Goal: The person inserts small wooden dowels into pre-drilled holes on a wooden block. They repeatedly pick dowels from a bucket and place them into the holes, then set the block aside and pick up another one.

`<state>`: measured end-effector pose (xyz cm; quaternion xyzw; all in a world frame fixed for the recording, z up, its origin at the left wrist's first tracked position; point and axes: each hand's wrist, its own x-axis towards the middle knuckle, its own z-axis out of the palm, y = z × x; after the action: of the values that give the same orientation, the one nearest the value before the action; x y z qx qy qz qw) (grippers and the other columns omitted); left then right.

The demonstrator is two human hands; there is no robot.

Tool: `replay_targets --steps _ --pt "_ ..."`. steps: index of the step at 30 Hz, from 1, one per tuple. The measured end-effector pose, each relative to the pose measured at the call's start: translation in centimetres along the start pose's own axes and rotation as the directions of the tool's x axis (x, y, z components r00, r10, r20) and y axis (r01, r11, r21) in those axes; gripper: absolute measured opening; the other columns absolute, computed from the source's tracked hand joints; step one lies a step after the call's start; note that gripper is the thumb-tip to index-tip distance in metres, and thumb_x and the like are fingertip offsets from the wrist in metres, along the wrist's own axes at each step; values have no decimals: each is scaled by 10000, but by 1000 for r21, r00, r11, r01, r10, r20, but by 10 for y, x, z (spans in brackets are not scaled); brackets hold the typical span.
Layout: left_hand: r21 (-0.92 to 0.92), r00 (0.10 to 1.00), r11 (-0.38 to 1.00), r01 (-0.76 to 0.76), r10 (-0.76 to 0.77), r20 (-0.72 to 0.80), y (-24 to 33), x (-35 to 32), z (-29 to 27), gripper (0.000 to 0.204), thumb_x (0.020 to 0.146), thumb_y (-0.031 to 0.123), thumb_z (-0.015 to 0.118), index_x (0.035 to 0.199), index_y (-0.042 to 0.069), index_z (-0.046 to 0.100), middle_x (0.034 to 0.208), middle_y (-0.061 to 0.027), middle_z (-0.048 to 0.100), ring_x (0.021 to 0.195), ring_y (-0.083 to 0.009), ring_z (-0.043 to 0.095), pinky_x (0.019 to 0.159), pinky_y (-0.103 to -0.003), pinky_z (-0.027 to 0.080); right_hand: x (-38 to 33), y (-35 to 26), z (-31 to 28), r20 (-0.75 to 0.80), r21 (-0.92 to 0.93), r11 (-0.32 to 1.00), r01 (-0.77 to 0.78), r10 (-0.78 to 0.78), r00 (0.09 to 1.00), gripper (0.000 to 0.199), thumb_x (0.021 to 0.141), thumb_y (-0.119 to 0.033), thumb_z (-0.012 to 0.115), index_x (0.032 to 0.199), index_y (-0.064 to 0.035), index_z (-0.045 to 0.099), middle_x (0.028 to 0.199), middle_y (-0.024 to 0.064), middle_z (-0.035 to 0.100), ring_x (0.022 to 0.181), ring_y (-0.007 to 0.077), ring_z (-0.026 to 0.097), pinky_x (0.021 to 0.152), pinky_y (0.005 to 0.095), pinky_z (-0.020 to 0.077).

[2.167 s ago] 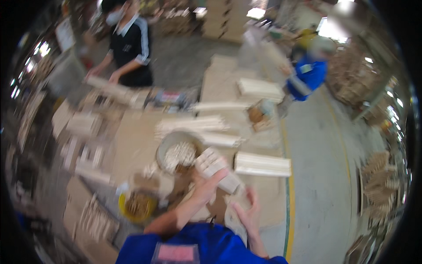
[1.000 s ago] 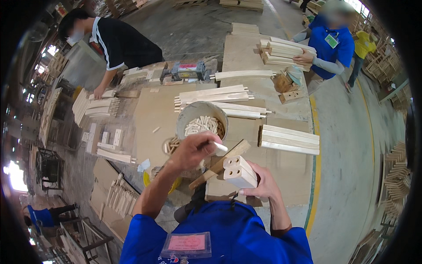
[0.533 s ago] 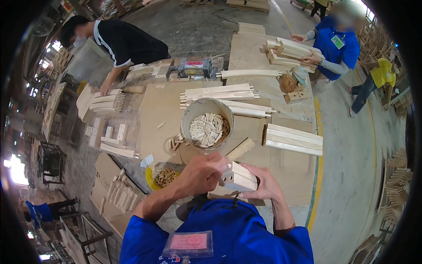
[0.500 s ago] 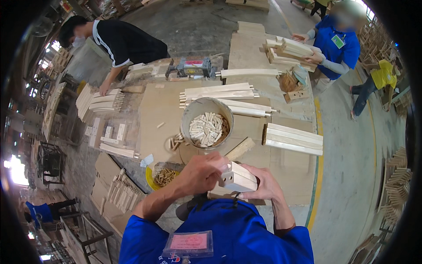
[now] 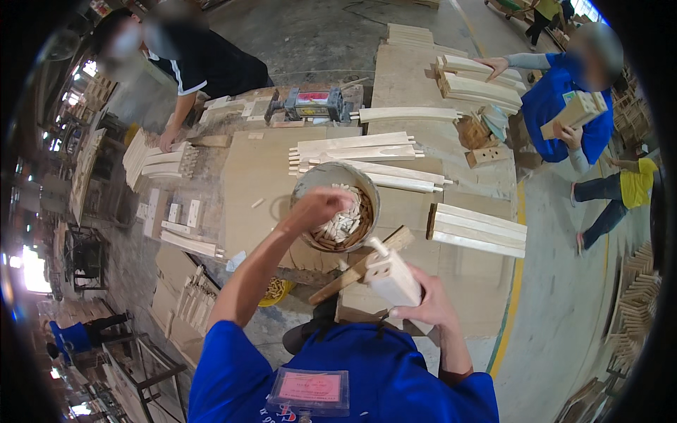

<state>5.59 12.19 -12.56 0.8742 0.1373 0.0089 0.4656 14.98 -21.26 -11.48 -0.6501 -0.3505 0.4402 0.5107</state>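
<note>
"One question: where is the left hand [image 5: 321,210] now?"

"It is over the round grey bucket [image 5: 331,172] of short pale wooden dowels [image 5: 345,230], no longer at the end of the pale, square-ended wooden block [image 5: 395,283]."

"And its fingers?"

"They are bent; whether they grip something, I cannot tell."

"The right hand [image 5: 428,299]?"

"Its fingers remain closed around the block, near the bucket. One round pale wooden peg [image 5: 379,246] stands out from the block's holed end."

"Other change?"

"The co-worker in blue [image 5: 553,106] now holds pale wooden pieces [image 5: 572,116] before the chest."
</note>
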Motion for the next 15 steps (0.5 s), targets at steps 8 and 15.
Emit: replay_targets --steps 8,15 --pt "723 927 691 4 -274 256 -80 64 46 273 806 46 588 1030 -32 725 1046 -238 711 1030 -378 692 871 -438 563 -22 4 -10 -145 86 995 53 -40 989 947 598 -225 946 1430 -20 544 1185 105 706 1081 192 659 983 354 501" --pt "-56 888 953 297 -254 384 -65 37 7 371 924 64 557 1287 8 609 951 -137 658 813 -267 684 702 -376 593 -33 11 -2 -107 266 964 16 13 994 1014 567 -229 961 1445 13 516 1265 81 652 1155 172 605 1038 346 452"
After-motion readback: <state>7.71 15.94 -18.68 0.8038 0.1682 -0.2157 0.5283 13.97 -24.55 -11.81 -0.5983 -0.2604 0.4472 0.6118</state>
